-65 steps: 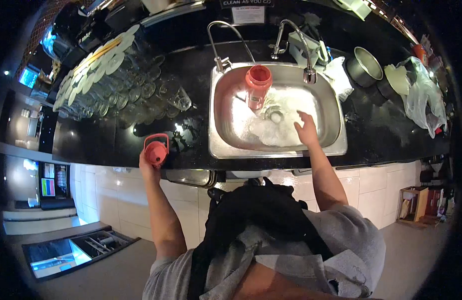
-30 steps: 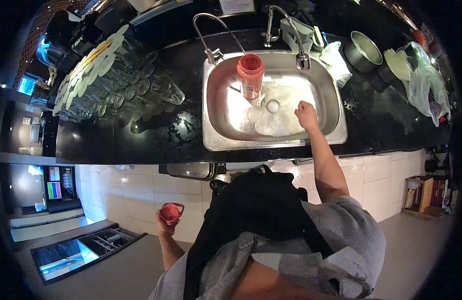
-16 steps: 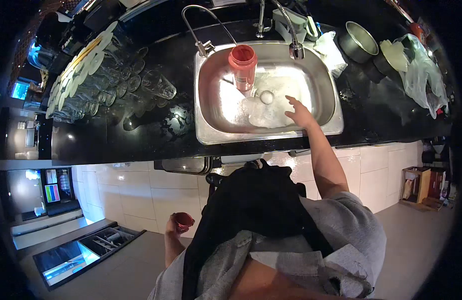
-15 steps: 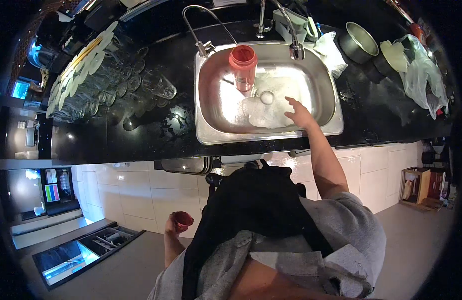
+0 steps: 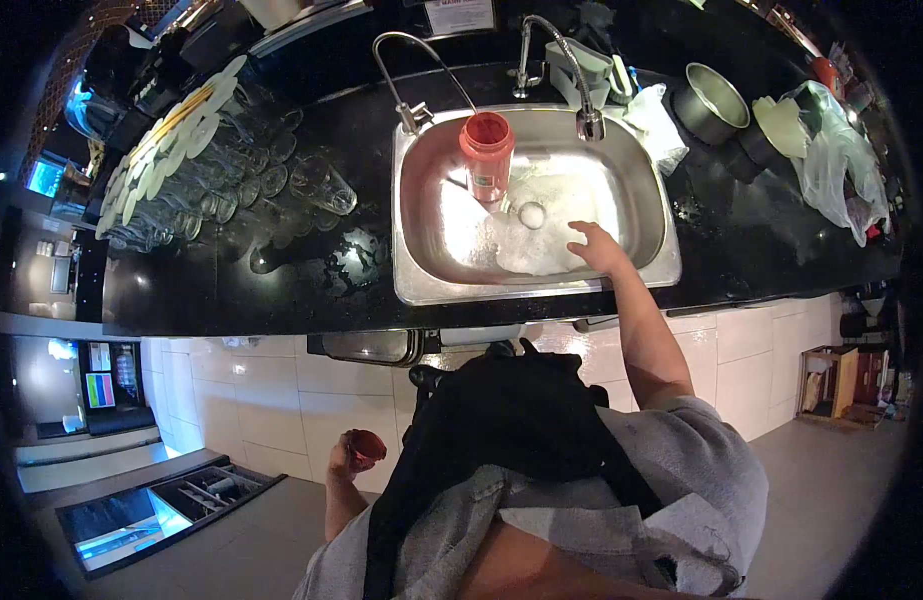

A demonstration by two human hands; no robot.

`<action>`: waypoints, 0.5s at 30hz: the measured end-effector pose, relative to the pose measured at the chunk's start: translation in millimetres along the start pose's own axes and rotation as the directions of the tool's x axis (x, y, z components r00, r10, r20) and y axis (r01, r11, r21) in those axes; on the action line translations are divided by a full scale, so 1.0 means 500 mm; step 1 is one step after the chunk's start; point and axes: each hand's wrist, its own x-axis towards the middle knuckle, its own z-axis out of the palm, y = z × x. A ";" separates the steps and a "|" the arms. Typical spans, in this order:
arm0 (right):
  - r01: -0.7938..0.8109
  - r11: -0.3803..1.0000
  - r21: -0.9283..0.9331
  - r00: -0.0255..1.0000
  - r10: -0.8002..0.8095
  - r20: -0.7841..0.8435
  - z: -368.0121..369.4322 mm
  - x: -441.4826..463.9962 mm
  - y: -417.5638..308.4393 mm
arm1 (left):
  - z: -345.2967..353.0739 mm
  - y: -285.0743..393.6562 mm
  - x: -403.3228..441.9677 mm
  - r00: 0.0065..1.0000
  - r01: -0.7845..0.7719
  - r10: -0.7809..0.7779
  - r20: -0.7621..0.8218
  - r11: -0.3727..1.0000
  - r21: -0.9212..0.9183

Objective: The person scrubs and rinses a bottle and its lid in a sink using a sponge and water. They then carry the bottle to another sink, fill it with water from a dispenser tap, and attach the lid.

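My left hand (image 5: 342,458) is low at my side, well away from the counter, with its fingers around a hollow red screw lid (image 5: 365,449). Over the right part of the steel sink (image 5: 428,291), my right hand (image 5: 601,251) has its fingers stretched out and holds nothing. A red plastic jar (image 5: 488,165) stands in the sink at the left, its mouth uncovered. White suds (image 5: 529,255) lie around the round drain (image 5: 531,214), close to my right fingertips.
A thin curved tap (image 5: 421,40) and a spring-hose faucet (image 5: 585,90) rise behind the sink. Upturned glasses (image 5: 216,195) crowd the left counter. On the right are a metal pot (image 5: 716,100) and a clear plastic bag (image 5: 841,160).
The view has tilted slightly, so the counter and sink sit lower. My right hand remains over the sink with its fingers a little closer together. My left hand still has the lid.
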 end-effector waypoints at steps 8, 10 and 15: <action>-0.032 0.999 -0.042 0.998 0.034 0.046 0.005 0.013 -0.011 | 0.023 0.002 0.002 0.995 0.041 -0.039 -0.096 0.999 0.023; -0.022 0.998 -0.058 0.998 0.025 0.054 0.009 0.017 -0.018 | 0.008 -0.008 0.020 0.997 0.049 -0.048 -0.066 0.999 0.014; 0.013 0.998 -0.069 0.997 -0.007 0.081 0.016 0.031 -0.031 | 0.036 -0.001 0.003 0.995 0.002 0.000 -0.104 1.000 0.015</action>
